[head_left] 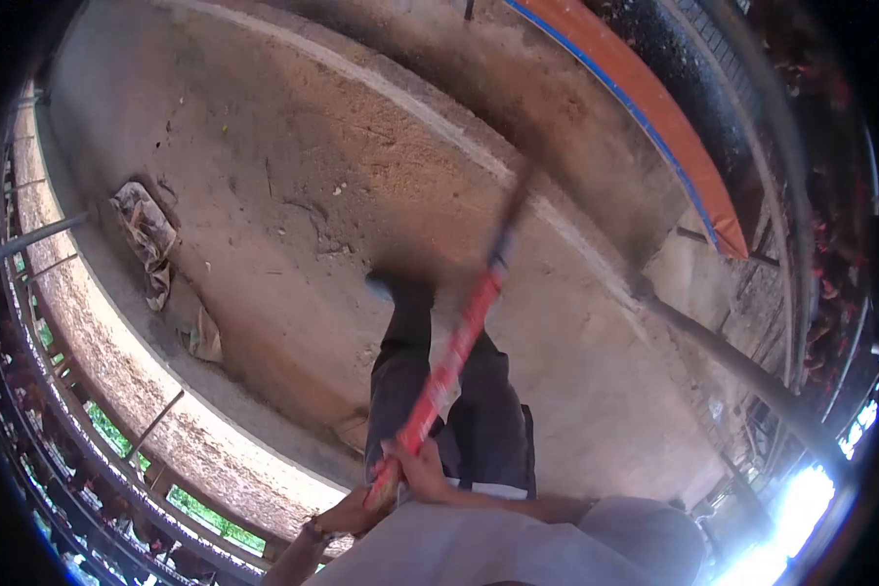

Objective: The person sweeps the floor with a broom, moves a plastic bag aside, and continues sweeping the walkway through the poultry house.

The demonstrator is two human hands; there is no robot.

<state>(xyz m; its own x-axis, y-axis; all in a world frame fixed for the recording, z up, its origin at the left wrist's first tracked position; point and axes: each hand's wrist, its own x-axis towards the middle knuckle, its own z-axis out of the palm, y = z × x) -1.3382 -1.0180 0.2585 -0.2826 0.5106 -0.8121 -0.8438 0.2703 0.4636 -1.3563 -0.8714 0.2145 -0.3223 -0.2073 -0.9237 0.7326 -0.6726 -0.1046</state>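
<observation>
A long pole with a red patterned wrap (456, 356) slants up and away from my waist across the front of my legs. Its far part is dark and smeared by motion, so the kind of tool at its tip cannot be made out. My left hand (347, 512), with a bracelet at the wrist, is closed around the pole's near end. Just above it, my right hand (423, 471) is wrapped around the same pole. Below the pole are my dark trousers (488, 425) and one blurred shoe (381, 285).
Crumpled sacking (146, 232) lies on the dusty floor (293, 283) to the left. A raised concrete ridge (439, 125) crosses ahead. An orange, blue-edged sheet (654, 93) hangs at upper right, and a grey post (742, 371) stands right. Barred railings run along the left.
</observation>
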